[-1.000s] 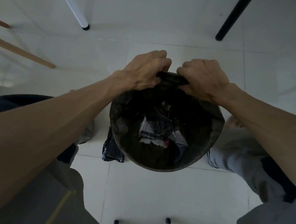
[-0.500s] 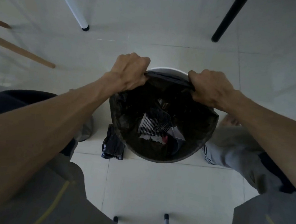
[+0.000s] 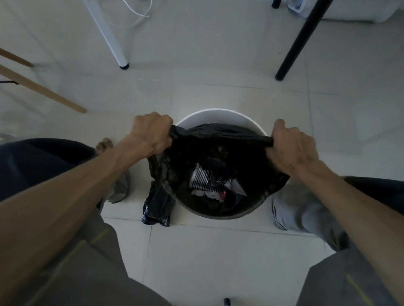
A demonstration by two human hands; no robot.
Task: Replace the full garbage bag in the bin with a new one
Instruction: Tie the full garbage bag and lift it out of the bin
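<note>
Left hand [image 3: 152, 133] and right hand [image 3: 293, 146] each have a closed grip on the far edge of the full black garbage bag [image 3: 210, 158], stretched taut between them; the bag sits in the white bin [image 3: 220, 115] on the floor, rubbish showing inside. Risk, as a judgement: thin film may tear or slip from a fist if lifted unevenly, spilling contents. Bin's near wall hidden by the bag; the folded black bag [image 3: 157, 205] beside it, presumably the new one, is hard to confirm.

Both forearms reach forward and down, bare to the elbow. The left hand [image 3: 152, 133] is closed in a fist, knuckles up. The right hand [image 3: 291, 146] is also clenched, well apart from the left, at the same height.
</note>
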